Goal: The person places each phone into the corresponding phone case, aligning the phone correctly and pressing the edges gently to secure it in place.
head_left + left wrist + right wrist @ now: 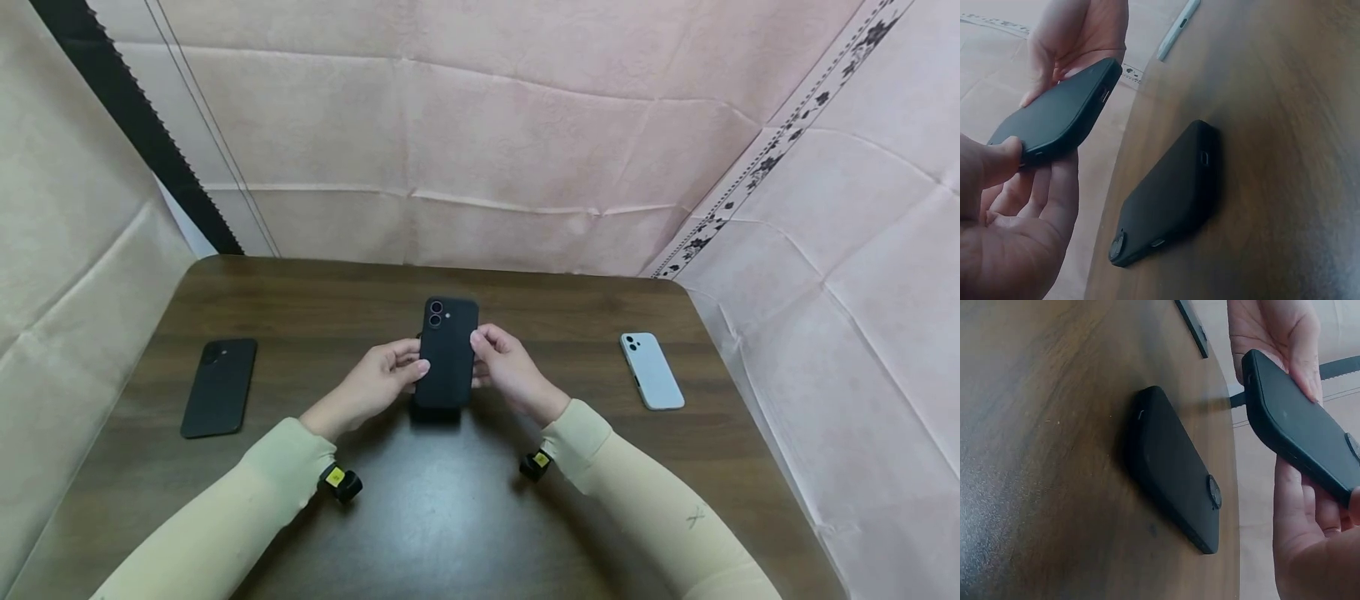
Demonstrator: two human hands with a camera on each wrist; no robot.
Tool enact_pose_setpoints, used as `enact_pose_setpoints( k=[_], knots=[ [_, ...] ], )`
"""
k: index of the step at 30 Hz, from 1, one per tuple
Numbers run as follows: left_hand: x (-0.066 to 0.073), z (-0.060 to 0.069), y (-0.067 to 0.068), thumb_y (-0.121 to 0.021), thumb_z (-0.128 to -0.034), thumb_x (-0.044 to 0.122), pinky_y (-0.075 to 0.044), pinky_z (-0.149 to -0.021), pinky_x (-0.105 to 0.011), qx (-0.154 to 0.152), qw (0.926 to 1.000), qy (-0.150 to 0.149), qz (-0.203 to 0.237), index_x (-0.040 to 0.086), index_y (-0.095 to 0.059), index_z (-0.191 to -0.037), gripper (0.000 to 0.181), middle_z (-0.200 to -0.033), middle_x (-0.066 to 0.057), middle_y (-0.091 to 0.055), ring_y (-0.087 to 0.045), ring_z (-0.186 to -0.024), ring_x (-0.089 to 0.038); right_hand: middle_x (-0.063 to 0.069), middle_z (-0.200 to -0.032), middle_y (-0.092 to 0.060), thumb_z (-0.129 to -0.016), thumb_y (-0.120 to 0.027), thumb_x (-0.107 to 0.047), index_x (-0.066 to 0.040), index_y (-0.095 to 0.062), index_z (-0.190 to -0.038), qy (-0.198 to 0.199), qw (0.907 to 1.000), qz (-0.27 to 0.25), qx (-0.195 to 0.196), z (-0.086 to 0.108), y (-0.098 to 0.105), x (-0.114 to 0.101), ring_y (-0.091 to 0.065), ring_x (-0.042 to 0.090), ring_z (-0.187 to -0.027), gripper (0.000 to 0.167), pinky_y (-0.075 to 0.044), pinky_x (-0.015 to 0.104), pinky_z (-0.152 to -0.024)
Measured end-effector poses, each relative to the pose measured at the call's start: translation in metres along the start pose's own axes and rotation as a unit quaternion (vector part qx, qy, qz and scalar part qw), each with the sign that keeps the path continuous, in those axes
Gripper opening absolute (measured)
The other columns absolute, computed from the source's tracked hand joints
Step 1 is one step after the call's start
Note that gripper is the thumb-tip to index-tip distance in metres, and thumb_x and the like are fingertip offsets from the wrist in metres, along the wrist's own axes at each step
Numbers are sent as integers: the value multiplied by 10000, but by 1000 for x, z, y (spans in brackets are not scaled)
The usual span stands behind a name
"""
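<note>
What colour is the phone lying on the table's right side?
The phone on the right is pale blue; the head view shows it best.

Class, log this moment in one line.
left hand, right hand: hold raised phone | table, beneath: lower phone | left: dark phone | right: pale phone

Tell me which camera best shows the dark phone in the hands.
The head view: it shows the held phone with its back nearly whole and both camera lenses clear. The left wrist view shows it slanted, one end partly hidden by the left hand; the right wrist view cuts it off at the lenses.
</note>
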State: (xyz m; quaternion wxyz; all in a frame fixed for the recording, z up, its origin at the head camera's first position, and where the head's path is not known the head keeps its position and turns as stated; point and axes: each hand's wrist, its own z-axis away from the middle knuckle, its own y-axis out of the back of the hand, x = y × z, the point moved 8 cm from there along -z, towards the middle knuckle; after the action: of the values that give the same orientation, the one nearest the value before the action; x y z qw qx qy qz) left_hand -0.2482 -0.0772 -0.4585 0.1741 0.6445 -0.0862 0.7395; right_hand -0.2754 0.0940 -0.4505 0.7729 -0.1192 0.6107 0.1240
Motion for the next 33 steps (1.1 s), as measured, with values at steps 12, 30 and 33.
enact_pose_setpoints(
  k=[12,30,33],
  knots=[
    [4,-3,7,-565,-989,323,-537,-857,-429,348,9991,16,227,71,-578,-1244,360,-1121,-109,-666,-662,-981,-240,134,-950,-632,-1033,-462,-295,-69,-560,-1108,-146,9996,182,-168,1,-5,6,-650,251,-767,258,-559,369,-680],
    [0,-3,8,-516,-1017,283,-543,-850,-413,429,9990,119,-16,54,-561,-1233,318,-1105,-129,-644,-640,-955,-248,122,-968,-646,-1037,-452,-286,-73,-552,-1115,-127,9997,140,-129,4,-7,7,-659,247,-790,248,-559,368,-691],
    [-9,-3,2,-571,-993,267,-548,-838,-402,109,9994,313,-128,32,-551,-1255,353,-1125,-132,-653,-660,-949,-254,112,-927,-637,-1044,-442,-270,-74,-543,-1073,-32,9999,-90,83,2,0,7,-659,239,-771,223,-558,363,-672]
  ],
)
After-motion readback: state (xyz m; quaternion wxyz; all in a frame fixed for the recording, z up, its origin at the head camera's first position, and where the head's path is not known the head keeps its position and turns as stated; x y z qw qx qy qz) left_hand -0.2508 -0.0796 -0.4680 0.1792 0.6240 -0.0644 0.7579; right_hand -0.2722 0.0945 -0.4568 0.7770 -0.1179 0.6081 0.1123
